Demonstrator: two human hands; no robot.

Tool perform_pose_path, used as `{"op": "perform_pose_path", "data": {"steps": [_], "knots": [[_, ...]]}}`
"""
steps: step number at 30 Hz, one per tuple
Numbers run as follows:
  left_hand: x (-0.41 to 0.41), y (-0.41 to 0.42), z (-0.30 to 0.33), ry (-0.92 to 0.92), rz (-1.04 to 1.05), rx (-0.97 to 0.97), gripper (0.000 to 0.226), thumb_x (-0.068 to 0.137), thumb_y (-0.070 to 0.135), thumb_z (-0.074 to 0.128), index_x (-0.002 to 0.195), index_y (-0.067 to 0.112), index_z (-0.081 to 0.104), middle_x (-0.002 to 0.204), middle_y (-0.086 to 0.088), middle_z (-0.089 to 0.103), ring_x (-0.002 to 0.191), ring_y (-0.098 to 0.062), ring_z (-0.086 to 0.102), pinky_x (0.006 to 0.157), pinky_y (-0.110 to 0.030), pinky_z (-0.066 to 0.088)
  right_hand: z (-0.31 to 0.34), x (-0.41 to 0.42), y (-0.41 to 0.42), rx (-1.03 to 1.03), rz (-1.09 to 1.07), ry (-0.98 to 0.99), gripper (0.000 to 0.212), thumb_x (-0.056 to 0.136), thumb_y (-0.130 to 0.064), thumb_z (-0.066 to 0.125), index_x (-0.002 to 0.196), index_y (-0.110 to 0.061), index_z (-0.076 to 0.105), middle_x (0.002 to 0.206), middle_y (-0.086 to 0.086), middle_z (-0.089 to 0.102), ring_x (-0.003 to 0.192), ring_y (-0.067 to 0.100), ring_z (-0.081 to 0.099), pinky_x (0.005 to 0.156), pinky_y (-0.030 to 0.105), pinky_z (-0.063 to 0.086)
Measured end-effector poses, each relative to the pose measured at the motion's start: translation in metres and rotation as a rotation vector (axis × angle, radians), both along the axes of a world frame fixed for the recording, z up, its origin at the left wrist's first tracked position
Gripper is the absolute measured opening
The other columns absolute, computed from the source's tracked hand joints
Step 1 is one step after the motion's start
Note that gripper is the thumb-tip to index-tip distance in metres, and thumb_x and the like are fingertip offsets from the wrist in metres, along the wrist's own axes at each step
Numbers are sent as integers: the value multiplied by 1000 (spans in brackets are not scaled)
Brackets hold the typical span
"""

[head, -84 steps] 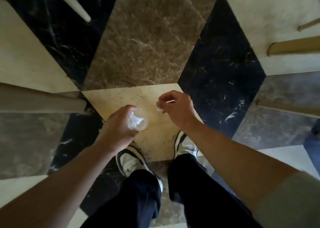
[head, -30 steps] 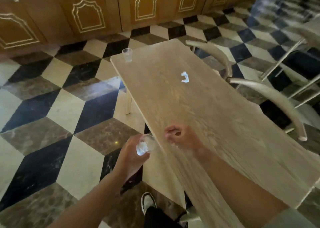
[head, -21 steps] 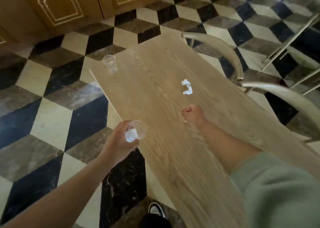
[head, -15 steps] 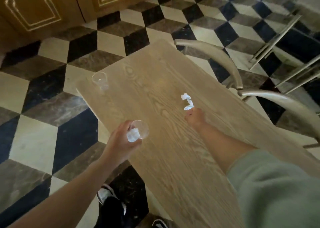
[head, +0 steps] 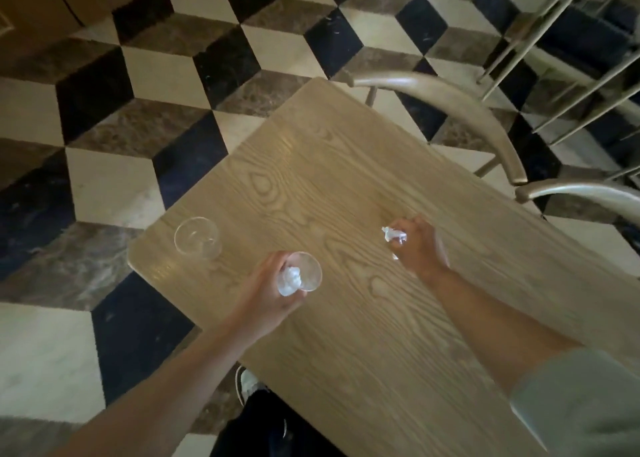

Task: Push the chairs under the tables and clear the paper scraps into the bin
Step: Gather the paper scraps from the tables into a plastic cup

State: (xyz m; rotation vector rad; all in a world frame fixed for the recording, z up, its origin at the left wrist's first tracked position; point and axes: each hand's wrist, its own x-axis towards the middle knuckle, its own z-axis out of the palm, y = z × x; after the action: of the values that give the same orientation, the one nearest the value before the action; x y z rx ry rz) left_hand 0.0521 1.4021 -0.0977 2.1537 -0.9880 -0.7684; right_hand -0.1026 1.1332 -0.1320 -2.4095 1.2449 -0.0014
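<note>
A light wooden table (head: 346, 186) runs diagonally through the head view. My left hand (head: 268, 292) grips a clear plastic cup (head: 306, 271) with crumpled white paper (head: 289, 280) inside, held above the table's near edge. My right hand (head: 417, 245) is closed on a white paper scrap (head: 393, 236) at the table's middle; the scrap pokes out between the fingers. A second clear cup (head: 197, 238), empty as far as I can see, stands upright near the table's left corner.
Two curved chair backs (head: 450, 106) (head: 588, 195) sit along the table's far right side. More chair legs and rungs (head: 571, 58) fill the upper right. The floor (head: 104, 186) is black, cream and brown tile. Wooden cabinets (head: 34, 2) line the upper left.
My right hand reached across the table and closed on the white paper scrap. The view came closer to the table. My left hand kept holding the cup with paper in it.
</note>
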Motion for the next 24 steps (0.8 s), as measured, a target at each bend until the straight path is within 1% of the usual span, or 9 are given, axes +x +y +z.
{"op": "perform_pose_path", "data": {"steps": [4,5,7,9,12,16,20,22,24], "knots": [[11,-15,4,21,-4,62,55,79,18,81,129,20,58,110,12,55,99,-10,54,82,-27,43,15,28,23,246,-117,-243,12,81,-20,82,81,-9,78,97,3,79,76,10,70,65,12,47],[13,-16,6,29,6,87,54,81,20,80,130,21,57,111,13,54,101,-9,54,81,-24,41,23,40,35,313,-109,-294,12,80,-22,82,81,-11,78,93,2,80,75,10,71,67,14,50],[11,-19,7,41,15,82,51,82,22,78,129,22,57,113,13,56,104,-9,56,82,-22,40,40,61,58,486,-59,-400,12,77,-27,83,82,-17,79,81,-3,78,75,15,74,73,33,59],[14,-18,8,71,43,69,47,82,26,76,125,24,58,110,13,61,100,-8,59,80,-23,44,57,79,82,590,85,-432,13,76,-24,84,86,-25,75,77,-8,76,75,8,73,74,34,60],[21,-16,12,136,101,39,38,81,32,73,116,27,59,100,11,66,89,-4,63,72,-24,49,73,104,106,493,334,-235,18,79,-23,81,95,-25,71,80,-16,69,78,7,69,72,30,57],[37,-1,10,170,130,-22,33,82,27,75,107,33,55,100,14,64,93,-1,62,75,-23,50,88,137,116,451,560,115,10,84,-17,73,85,-27,75,81,-10,67,74,12,63,64,26,45],[50,29,0,188,47,-57,35,82,30,75,110,34,54,103,16,60,97,-5,60,81,-28,52,106,159,130,551,825,490,34,96,-2,50,114,-22,71,105,-6,67,99,17,64,86,36,55],[51,41,1,220,36,-73,37,83,31,74,115,31,55,106,17,61,100,-6,60,85,-31,53,113,163,139,525,792,484,37,98,-5,49,121,-24,71,118,-4,69,105,18,65,91,36,55],[57,57,3,254,74,-92,38,84,30,75,116,30,55,107,17,62,100,-2,61,86,-28,53,116,173,155,498,724,386,28,96,-11,57,107,-27,77,104,-8,73,93,13,68,81,31,56]]}}
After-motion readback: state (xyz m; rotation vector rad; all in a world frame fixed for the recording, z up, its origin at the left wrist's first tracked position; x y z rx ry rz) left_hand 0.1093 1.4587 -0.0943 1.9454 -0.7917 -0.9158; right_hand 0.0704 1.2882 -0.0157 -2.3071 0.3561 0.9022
